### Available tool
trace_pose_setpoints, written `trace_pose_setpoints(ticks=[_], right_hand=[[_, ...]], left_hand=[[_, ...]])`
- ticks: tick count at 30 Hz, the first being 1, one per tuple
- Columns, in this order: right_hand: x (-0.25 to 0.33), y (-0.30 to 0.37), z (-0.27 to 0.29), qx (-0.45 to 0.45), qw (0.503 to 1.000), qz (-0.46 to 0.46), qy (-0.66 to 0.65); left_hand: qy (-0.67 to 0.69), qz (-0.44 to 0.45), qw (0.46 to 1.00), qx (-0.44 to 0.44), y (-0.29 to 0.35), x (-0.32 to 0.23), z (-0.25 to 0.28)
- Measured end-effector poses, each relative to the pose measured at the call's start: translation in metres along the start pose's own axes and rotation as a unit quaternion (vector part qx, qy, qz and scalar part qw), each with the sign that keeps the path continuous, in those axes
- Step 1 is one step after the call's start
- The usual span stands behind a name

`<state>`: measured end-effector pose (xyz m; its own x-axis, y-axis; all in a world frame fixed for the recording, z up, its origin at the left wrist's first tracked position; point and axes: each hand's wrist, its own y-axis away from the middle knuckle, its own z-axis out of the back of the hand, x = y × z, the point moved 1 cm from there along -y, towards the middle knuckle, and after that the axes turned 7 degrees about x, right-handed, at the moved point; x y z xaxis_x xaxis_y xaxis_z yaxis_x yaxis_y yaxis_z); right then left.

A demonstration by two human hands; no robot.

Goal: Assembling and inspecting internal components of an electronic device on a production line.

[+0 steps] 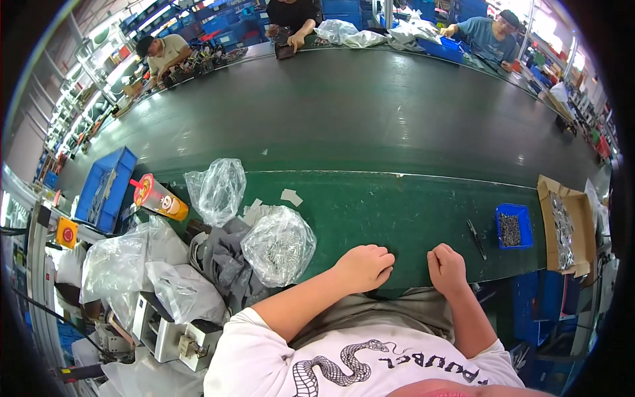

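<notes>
My left hand [365, 268] rests in a loose fist at the near edge of the green work surface [397, 205], with no object showing in it. To its right, my right hand [447, 268] is also curled closed on the same edge, a gap of bare green between the two. Nearest to my right hand lie a pair of dark tweezers [476, 239] and a small blue tray [527, 228] of tiny metal parts. Left of my left hand sits a clear plastic bag [279, 246] full of small silvery pieces.
A cardboard box [585, 231] with metal strips stands far right. At the left are a drink cup [159, 197], an empty-looking clear bag [218, 192], a blue bin [106, 188] and a red stop button [67, 233]. Beyond runs a dark conveyor belt [370, 106], with several people across it.
</notes>
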<state>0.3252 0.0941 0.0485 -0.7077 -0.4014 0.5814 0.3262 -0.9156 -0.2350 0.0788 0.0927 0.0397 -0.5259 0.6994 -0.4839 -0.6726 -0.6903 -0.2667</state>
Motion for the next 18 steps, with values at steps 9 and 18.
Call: trace_pose_setpoints(ticks=[9, 18], right_hand=[[0.0028, -0.0006, 0.0045, 0.033, 0.999, -0.034, 0.018], [0.0048, -0.0003, 0.0042, 0.054, 0.997, -0.051, 0.021]], left_hand=[[0.011, -0.010, 1.000, -0.015, -0.0011, -0.0017, 0.0009], [0.008, -0.014, 1.000, -0.016, -0.0002, -0.0009, 0.0019]])
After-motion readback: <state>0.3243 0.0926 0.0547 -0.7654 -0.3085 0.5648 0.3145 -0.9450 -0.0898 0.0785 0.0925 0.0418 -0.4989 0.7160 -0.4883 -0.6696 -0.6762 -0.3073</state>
